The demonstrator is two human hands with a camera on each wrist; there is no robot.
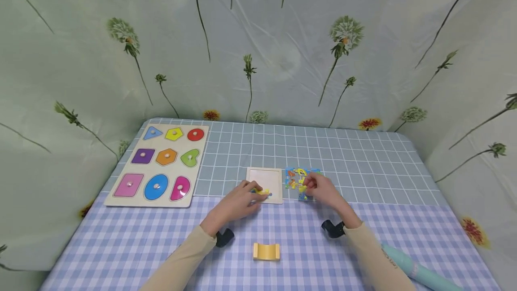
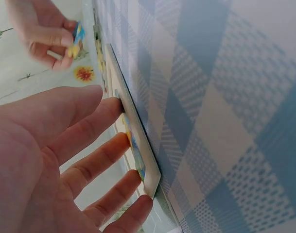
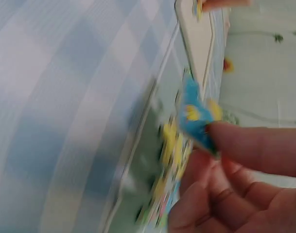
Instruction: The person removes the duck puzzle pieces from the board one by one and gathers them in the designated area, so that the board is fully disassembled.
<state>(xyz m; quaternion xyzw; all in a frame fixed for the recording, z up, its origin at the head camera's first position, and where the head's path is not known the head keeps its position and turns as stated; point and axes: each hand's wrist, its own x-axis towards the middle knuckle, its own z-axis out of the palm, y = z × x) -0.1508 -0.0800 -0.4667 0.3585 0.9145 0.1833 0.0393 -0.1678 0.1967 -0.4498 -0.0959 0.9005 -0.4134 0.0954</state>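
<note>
My left hand reaches over a small square wooden puzzle tray, its fingertips touching the near left part. The left wrist view shows the fingers spread and only gently bent, tips along the tray's edge and on yellow and blue jigsaw pieces lying in it. My right hand pinches a blue jigsaw piece with yellow marks between thumb and fingers, raised above the table. Just under and beside that hand, several loose jigsaw pieces in blue, yellow and orange lie to the right of the tray.
A wooden shape board with knobbed colored shapes lies at the left. Nearer the front sits a yellow curved wooden block. By the right forearm is a teal tube-like object. A flower-printed curtain closes off the back.
</note>
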